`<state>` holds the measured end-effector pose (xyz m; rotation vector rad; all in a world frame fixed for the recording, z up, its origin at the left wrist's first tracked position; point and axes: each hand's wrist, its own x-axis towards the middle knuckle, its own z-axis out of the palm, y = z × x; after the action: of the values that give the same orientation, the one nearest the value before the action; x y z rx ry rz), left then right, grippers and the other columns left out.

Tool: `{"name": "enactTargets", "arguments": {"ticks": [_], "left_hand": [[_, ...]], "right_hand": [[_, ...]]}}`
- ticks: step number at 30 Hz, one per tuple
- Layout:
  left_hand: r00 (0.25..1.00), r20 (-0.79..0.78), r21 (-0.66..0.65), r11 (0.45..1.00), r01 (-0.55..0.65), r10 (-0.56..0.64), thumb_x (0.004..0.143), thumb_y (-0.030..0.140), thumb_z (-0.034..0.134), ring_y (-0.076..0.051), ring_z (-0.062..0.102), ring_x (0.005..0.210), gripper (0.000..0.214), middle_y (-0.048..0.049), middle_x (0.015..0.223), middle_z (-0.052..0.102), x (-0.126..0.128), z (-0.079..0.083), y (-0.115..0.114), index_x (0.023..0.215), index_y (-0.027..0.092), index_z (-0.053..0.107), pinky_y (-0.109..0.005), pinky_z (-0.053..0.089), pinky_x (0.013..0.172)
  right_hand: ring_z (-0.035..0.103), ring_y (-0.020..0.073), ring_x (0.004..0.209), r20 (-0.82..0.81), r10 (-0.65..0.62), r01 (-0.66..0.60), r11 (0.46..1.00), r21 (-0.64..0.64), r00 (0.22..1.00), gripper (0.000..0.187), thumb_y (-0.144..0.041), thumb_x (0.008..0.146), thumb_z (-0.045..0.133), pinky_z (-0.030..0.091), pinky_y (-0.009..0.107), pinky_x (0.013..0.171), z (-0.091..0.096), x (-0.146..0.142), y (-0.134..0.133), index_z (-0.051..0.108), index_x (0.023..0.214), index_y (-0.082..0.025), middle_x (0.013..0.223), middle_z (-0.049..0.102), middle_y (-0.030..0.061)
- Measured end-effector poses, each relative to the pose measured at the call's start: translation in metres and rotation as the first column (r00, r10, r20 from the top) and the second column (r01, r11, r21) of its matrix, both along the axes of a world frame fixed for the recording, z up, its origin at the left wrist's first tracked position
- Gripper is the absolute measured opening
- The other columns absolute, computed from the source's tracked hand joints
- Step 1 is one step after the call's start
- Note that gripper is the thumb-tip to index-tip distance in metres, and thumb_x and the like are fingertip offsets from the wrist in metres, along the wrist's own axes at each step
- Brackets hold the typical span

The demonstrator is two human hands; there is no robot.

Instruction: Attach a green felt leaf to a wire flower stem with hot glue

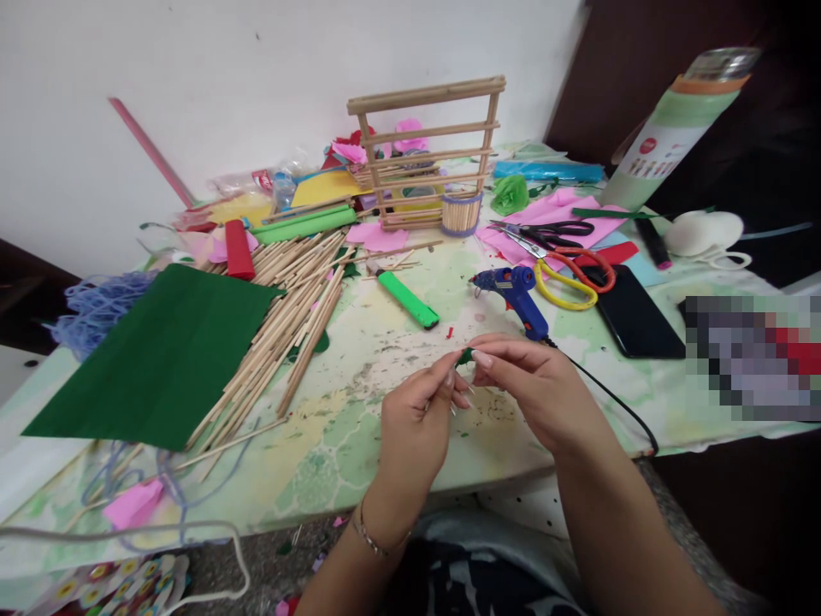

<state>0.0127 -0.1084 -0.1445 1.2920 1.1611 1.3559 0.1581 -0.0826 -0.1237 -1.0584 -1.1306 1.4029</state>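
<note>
A small piece of dark green paper point(466, 356) is pinched between the fingertips of my two hands, above the table's front part. My left hand point(420, 411) grips it from the left, thumb and index finger pressed together. From the right, my right hand point(529, 376) closes its thumb and fingers on the same piece. Much of the green paper is hidden by my fingers. Just beyond my hands lies a blue glue gun point(513, 295), its black cord running to the right. A green box cutter point(407, 298) rests on the table to the left of it.
Thin wooden sticks point(275, 342) and a dark green sheet point(154, 359) cover the left side, beside blue yarn point(96, 308). A stick rack point(429, 154) stands at the back. Scissors point(564, 282), a black phone point(634, 312) and a tilted bottle point(673, 128) are on the right.
</note>
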Motion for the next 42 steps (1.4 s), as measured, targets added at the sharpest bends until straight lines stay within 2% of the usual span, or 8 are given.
{"name": "enactTargets", "arguments": {"ticks": [4, 8, 13, 19, 25, 27, 31, 42], "left_hand": [[0.988, -0.146, 0.088, 0.996, -0.034, 0.046, 0.089, 0.018, 0.056, -0.010, 0.061, 0.067, 0.028, -0.0001, 0.077, 0.069, -0.001, -0.003, 0.000, 0.112, 0.024, 0.071, -0.024, 0.050, 0.073], [0.978, -0.187, 0.018, 0.996, -0.089, 0.091, 0.091, 0.024, 0.056, -0.010, 0.063, 0.069, 0.029, -0.0006, 0.081, 0.070, 0.002, -0.004, 0.000, 0.118, 0.022, 0.066, -0.023, 0.050, 0.074], [0.991, 0.108, -0.149, 0.987, -0.062, 0.079, 0.087, 0.027, 0.062, -0.009, 0.063, 0.061, 0.026, -0.0002, 0.076, 0.071, 0.005, 0.003, 0.002, 0.110, 0.018, 0.055, -0.020, 0.050, 0.064], [0.886, 0.462, -0.212, 0.967, 0.140, -0.027, 0.075, 0.024, 0.074, -0.007, 0.057, 0.049, 0.033, 0.0005, 0.063, 0.068, 0.001, 0.010, 0.007, 0.090, 0.017, 0.045, -0.014, 0.042, 0.051], [0.785, 0.604, -0.213, 0.921, 0.327, -0.139, 0.075, 0.022, 0.076, -0.004, 0.051, 0.043, 0.036, 0.0018, 0.059, 0.065, -0.002, 0.015, 0.007, 0.081, 0.018, 0.040, -0.011, 0.034, 0.043], [0.728, 0.658, -0.185, 0.895, 0.405, -0.193, 0.078, 0.022, 0.074, -0.003, 0.047, 0.040, 0.037, 0.0031, 0.057, 0.063, -0.001, 0.015, 0.005, 0.078, 0.019, 0.037, -0.011, 0.031, 0.041], [0.629, 0.735, -0.138, 0.851, 0.506, -0.254, 0.081, 0.022, 0.071, -0.002, 0.042, 0.037, 0.037, 0.0066, 0.051, 0.054, 0.003, 0.015, 0.001, 0.076, 0.019, 0.034, -0.012, 0.027, 0.038], [0.563, 0.775, -0.094, 0.830, 0.550, -0.286, 0.079, 0.021, 0.073, -0.001, 0.043, 0.037, 0.035, 0.0038, 0.054, 0.060, 0.011, 0.015, -0.002, 0.079, 0.018, 0.038, -0.010, 0.031, 0.039]], "right_hand": [[0.056, 0.0087, 0.067, -0.022, -0.005, 0.004, 0.999, -0.033, 1.000, 0.009, -0.031, 0.072, 0.075, 0.051, 0.024, 0.062, -0.002, -0.001, 0.003, 0.077, 0.074, -0.023, 0.097, 0.067, 0.0033], [0.057, 0.0087, 0.067, -0.053, -0.018, 0.015, 0.998, -0.062, 0.998, 0.012, -0.033, 0.071, 0.076, 0.051, 0.025, 0.064, -0.003, -0.002, 0.004, 0.078, 0.078, -0.024, 0.096, 0.068, 0.0030], [0.057, 0.0081, 0.066, -0.101, -0.050, 0.040, 0.994, -0.098, 0.994, 0.015, -0.033, 0.068, 0.079, 0.049, 0.024, 0.066, -0.005, -0.002, 0.003, 0.078, 0.079, -0.024, 0.089, 0.069, 0.0017], [0.060, 0.0103, 0.071, -0.236, -0.033, -0.002, 0.989, -0.147, 0.971, 0.026, -0.041, 0.072, 0.076, 0.049, 0.028, 0.071, -0.009, -0.004, 0.004, 0.077, 0.089, -0.021, 0.095, 0.071, 0.0041], [0.060, 0.0143, 0.058, -0.400, 0.254, -0.317, 0.943, -0.101, 0.881, 0.027, -0.043, 0.080, 0.069, 0.049, 0.030, 0.060, -0.017, -0.011, 0.004, 0.073, 0.096, -0.021, 0.060, 0.063, -0.0008], [0.060, 0.0132, 0.056, -0.454, 0.321, -0.385, 0.922, -0.051, 0.831, 0.026, -0.043, 0.077, 0.072, 0.049, 0.029, 0.058, -0.019, -0.011, 0.004, 0.074, 0.092, -0.022, 0.067, 0.065, -0.0003], [0.063, 0.0125, 0.071, -0.499, 0.304, -0.366, 0.930, -0.029, 0.811, 0.023, -0.042, 0.069, 0.079, 0.052, 0.027, 0.065, -0.019, -0.011, 0.002, 0.076, 0.082, -0.023, 0.091, 0.063, 0.0020], [0.061, 0.0113, 0.067, -0.536, 0.355, -0.349, 0.930, 0.117, 0.766, 0.012, -0.037, 0.072, 0.078, 0.054, 0.024, 0.054, -0.016, -0.013, -0.002, 0.077, 0.074, -0.025, 0.082, 0.054, 0.0015]]}}
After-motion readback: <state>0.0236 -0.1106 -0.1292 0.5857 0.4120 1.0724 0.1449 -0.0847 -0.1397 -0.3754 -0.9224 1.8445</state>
